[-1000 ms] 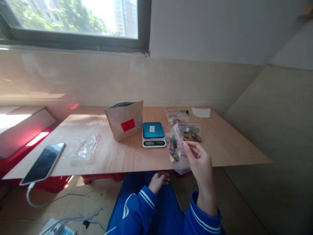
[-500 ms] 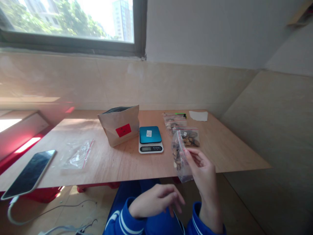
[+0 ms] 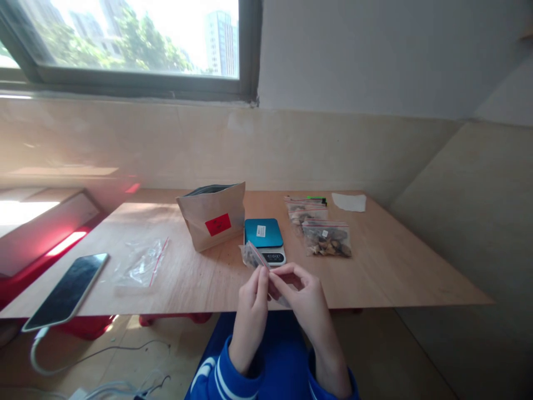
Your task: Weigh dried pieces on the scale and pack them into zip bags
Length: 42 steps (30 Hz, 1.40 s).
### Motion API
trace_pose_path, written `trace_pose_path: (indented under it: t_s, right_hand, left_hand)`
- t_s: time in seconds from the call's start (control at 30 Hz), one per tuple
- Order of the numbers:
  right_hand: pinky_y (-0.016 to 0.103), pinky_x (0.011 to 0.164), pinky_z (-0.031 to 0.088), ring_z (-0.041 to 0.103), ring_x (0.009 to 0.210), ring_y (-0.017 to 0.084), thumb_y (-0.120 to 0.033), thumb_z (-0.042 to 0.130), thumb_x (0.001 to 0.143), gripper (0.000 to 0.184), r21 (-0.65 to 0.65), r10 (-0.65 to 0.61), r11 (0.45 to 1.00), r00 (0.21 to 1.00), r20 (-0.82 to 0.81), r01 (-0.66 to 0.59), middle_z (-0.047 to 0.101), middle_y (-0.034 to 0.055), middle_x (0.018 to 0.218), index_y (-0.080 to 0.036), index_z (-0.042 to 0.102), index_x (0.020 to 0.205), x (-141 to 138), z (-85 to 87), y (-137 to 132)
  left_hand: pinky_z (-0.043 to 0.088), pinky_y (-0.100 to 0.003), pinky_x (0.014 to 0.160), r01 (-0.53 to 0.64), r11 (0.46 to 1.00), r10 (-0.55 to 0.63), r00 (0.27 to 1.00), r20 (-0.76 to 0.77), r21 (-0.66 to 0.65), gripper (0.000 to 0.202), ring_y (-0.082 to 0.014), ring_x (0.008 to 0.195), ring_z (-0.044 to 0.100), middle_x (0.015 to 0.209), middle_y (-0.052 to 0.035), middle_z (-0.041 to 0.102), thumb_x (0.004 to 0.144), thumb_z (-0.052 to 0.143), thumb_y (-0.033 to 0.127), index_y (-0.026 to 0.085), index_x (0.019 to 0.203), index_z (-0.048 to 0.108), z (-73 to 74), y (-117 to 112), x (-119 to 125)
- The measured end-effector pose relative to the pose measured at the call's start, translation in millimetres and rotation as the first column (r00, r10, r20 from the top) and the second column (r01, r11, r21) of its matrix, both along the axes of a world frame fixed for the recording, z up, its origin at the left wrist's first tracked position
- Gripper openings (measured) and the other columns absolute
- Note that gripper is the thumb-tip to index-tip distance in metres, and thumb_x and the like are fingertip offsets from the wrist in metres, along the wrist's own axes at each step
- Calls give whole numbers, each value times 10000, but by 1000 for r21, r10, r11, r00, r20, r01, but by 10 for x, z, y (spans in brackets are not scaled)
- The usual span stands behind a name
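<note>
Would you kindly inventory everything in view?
Window: one, grey, upper left
Walls: two, beige, grey, behind and right
Table: one, brown, centre
Furniture: count unclear, red, under table
Phone: one, black, left
Cables: several, mostly pale, lower left
Loose bag: one, clear, right of phone
Pouch: one, tan, left of scale
Scale: one, blue, white, table's middle
Filled bags: three or more, clear, right of scale
Slim items: uncounted, green, black, by bags
Paper: one, white, far right
Held bag: one, clear, between hands
Left hand: one, blue-sleeved, gripping held bag
Right hand: one, blue-sleeved, gripping held bag
</note>
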State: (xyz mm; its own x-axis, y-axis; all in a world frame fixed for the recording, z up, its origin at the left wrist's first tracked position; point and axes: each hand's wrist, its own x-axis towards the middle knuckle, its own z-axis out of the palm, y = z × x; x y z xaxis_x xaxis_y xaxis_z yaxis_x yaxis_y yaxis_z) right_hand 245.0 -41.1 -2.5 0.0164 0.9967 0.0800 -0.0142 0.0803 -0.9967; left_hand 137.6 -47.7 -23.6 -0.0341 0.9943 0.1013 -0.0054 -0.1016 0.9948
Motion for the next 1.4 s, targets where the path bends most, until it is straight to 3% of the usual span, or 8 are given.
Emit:
trace_pose_path:
  t_s: [0.23, 0.43, 0.6, 0.73, 0.83, 1.03, 1.13, 1.4]
  right_hand:
    - [254, 543, 511, 643, 553, 156, -384, 730, 723, 251, 4, 61, 998, 994, -92, -61, 676, 13, 610, -167, 608, 695, -53, -22, 34]
    - [262, 542, 497, 633, 567, 170, -460, 737, 689, 324, 52, -457, 888, 889, -15, 457, 668, 23, 602, -159, 625, 730, 272, -153, 118]
    - [287, 571, 524, 645, 574, 178, -472, 743, 689, 345, 76, -389, 917, 920, -50, 392, 677, 33, 629, -163, 615, 771, 366, -94, 49]
    - [256, 576, 522, 627, 568, 146, -460, 736, 710, 329, 77, -324, 938, 932, -162, 339, 653, 5, 611, -178, 581, 781, 182, 38, 3]
    - [262, 564, 528, 619, 567, 145, -466, 717, 722, 331, 46, -273, 956, 933, -235, 291, 630, -5, 616, -187, 557, 804, 26, 62, 72]
    - [319, 674, 538, 612, 815, 196, -313, 648, 787, 205, 372, -399, 867, 909, 117, 332, 618, 64, 914, -211, 573, 948, -173, 123, 244]
    - [312, 735, 515, 589, 833, 185, -193, 538, 850, 69, 532, -297, 844, 879, 373, 60, 597, 51, 889, -223, 599, 837, -220, 249, 265]
    - [326, 855, 505, 628, 937, 198, -249, 641, 818, 253, 254, 253, 846, 773, 582, -468, 640, 56, 1047, -196, 610, 1064, -295, 260, 508]
  left_hand:
    - [359, -234, 534, 101, 994, -101, 995, 0, 39, 423, -106, 507, 441, 521, 27, 466, 894, 418, 493, 197, 592, 445, -19, 52, -126]
    - [304, -241, 479, -61, 998, 62, 988, -140, 6, 458, -107, 438, 422, 424, 14, 453, 869, 454, 429, 203, 472, 426, -8, -21, -238]
    - [385, -257, 572, 67, 997, -67, 998, -5, 36, 498, -131, 509, 487, 480, -10, 514, 897, 408, 471, 196, 485, 459, -75, 5, -305]
    - [436, -277, 814, -116, 993, 106, 968, 227, 33, 332, -178, 879, 587, 844, -37, 637, 877, 479, 479, 187, 780, 605, -213, 78, -267]
    - [428, -342, 918, 79, 994, -41, 913, 405, -77, 492, -228, 1078, 560, 1137, -85, 636, 839, 495, 572, 208, 1157, 592, -338, 104, -229]
    - [483, -291, 526, 138, 962, -8, 877, 480, -236, 834, -193, 682, 620, 1005, -120, 670, 765, 464, 718, 181, 1395, 357, -441, 134, -209]
    - [423, -248, 409, 5, 974, 72, 940, 334, -225, 848, -121, 515, 527, 962, -83, 651, 768, 483, 701, 201, 1417, 264, -424, 143, -265]
    - [329, -218, 390, -113, 982, 138, 976, 168, -150, 780, -99, 458, 392, 634, 15, 530, 774, 383, 753, 191, 1312, 428, -503, 135, -448]
